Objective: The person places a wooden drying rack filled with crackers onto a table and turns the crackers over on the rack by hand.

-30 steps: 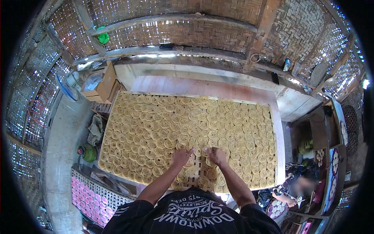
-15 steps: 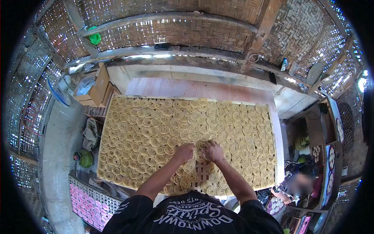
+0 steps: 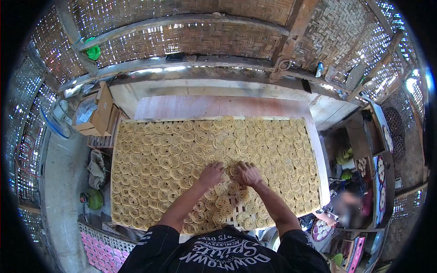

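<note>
Coiled yellow noodle nests (image 3: 154,154) cover a large slatted tray (image 3: 240,209) in rows, some overlapping near its front edge. My left hand (image 3: 213,174) rests low over the nests at the middle, palm down, its fingers stretched forward and apart from any clear hold. Close to its right, my right hand (image 3: 249,174) bends its fingers and thumb about a noodle nest (image 3: 233,173), whose far side is partly hidden by the fingers. Below my hands a gap between nests shows the tray's slats, with loose nests on both sides.
A wooden board (image 3: 218,105) lies behind the tray. At left stand a cardboard box (image 3: 101,113), a fan (image 3: 55,122), a green gas cylinder (image 3: 93,199) and a rack of pink rounds (image 3: 102,252). Another person (image 3: 343,207) sits at right beside a round plate (image 3: 321,230).
The view has shifted slightly. My left hand has opened from a closed shape and reached forward. The gap in front of me now has more nests around it.
</note>
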A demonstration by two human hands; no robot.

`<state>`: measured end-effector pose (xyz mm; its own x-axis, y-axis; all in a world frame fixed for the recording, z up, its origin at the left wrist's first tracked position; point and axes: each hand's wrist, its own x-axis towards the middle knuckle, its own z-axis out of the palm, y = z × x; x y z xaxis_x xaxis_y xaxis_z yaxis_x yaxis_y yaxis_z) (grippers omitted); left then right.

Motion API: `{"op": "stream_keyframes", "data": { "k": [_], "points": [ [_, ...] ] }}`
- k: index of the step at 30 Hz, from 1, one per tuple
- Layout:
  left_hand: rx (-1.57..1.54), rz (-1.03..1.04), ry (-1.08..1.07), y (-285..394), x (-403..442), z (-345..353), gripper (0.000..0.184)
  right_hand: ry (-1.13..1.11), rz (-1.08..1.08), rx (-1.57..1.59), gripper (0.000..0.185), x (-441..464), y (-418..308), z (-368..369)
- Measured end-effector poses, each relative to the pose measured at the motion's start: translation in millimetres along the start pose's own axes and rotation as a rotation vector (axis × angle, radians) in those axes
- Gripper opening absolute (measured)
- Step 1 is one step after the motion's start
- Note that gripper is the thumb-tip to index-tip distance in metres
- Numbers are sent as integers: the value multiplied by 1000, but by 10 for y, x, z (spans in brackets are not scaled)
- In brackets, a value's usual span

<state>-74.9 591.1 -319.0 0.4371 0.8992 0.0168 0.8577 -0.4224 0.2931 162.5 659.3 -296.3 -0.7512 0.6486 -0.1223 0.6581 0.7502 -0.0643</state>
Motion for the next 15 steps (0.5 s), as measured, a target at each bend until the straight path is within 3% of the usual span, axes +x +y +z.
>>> {"op": "stream_keyframes", "data": {
  "k": [1, 3, 6, 7, 10, 11, 15],
  "points": [
    [70, 99, 52, -35, -20, 78, 51, 10, -22, -56, 58, 6, 10, 110],
    [66, 90, 93, -47, -18, 155, 50, 44, -72, -181, 59, 83, 38, 210],
    [73, 50, 133, 25, 38, 108, 48, 299, -98, -227, 60, 129, -29, 239],
    [79, 30, 143, 57, 62, 40, 47, 196, -66, -179, 61, 125, -75, 147],
    [73, 8, 191, -58, 100, 234, 49, 272, -57, -29, 64, 152, 34, 264],
    [106, 8, 131, -93, 107, 280, 50, 191, 25, 65, 64, 197, 84, 322],
    [35, -16, 158, -139, 182, 352, 40, 200, -124, -211, 56, 216, 207, 432]
  ]
}}
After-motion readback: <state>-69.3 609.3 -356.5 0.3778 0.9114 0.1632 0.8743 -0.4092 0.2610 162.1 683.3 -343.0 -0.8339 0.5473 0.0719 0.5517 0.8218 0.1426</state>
